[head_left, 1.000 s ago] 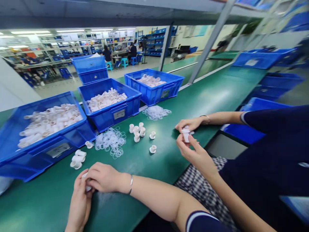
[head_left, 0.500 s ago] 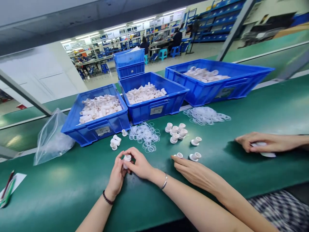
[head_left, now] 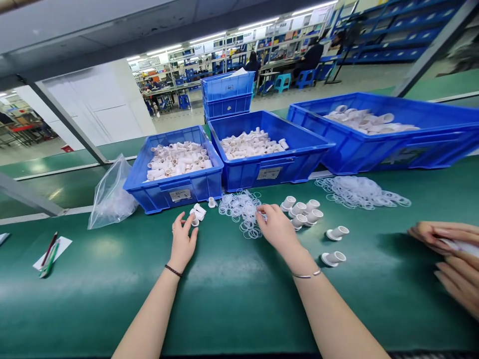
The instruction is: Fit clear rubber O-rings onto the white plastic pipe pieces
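tubes [head_left: 177, 159] lie in three bins [head_left: 239, 177]; rings [head_left: 362, 193] lie on the table [head_left: 232, 304] before the bins, a bag [head_left: 112, 194] left of them.

The table [head_left: 232, 314] is green. The 3 big bins [head_left: 239, 178] are blue with white labels [head_left: 269, 173]. The small tubes [head_left: 339, 232] are white, and the rings [head_left: 362, 192] are cloudy white. The metal bracelet [head_left: 302, 276] is silver, and the bead bracelet [head_left: 173, 270] is dark. The fat stick [head_left: 46, 269] is green, the thin stick [head_left: 50, 248] is dark red, and the paper [head_left: 65, 246] is white.
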{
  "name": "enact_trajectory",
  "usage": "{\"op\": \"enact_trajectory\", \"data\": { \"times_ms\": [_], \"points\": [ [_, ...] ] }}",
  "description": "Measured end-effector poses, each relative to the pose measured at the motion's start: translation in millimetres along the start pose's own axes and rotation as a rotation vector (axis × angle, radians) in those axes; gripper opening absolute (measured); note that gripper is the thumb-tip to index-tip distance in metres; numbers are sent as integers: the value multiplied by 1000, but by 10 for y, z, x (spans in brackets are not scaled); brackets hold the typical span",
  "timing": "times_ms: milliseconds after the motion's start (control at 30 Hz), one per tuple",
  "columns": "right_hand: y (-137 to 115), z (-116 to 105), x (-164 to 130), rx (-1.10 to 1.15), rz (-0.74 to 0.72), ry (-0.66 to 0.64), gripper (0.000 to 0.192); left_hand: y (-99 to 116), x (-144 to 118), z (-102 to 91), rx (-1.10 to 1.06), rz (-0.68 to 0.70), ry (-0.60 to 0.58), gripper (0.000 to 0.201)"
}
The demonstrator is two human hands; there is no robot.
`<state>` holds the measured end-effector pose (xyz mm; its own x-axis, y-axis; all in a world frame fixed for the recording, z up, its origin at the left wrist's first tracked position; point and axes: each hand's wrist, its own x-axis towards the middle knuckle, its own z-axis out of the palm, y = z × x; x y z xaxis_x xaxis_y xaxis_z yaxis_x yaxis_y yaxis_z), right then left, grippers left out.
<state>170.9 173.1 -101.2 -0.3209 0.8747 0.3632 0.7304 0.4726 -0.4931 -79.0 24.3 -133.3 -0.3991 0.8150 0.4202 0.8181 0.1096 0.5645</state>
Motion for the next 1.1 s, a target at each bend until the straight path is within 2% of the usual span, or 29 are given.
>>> {"op": "enact_trajectory", "data": {
  "times_ms": [167, 300, 500, 633, 767, 900, 1100],
  "points": [
    [-47, 9, -33, -202, 75, -182, 21, -3, -1, 1, -86, -9, 52, 16],
    [-105, 0, -42, -201, 56, -238, 15, 8, -46, -20, -275, -145, 29, 10],
    [-88, 21, -50, -78, -16, -115, 10, 103, -114, 21, -864, -451, 4, 32],
    [-84, 51, -57, -39, -74, -110, 12, 191, -107, -1, -1123, -558, -57, 57],
    [-163, 132, -115, 31, -204, -157, 14, 182, -97, 7, -1131, -577, -93, 49],
    [-306, 247, -225, 79, -363, -285, 21, 129, -112, 49, -1062, -574, -108, 41],
    [-354, 292, -266, 150, -360, -303, 20, 113, -127, 86, -1006, -512, -91, 39]
  ]
}}
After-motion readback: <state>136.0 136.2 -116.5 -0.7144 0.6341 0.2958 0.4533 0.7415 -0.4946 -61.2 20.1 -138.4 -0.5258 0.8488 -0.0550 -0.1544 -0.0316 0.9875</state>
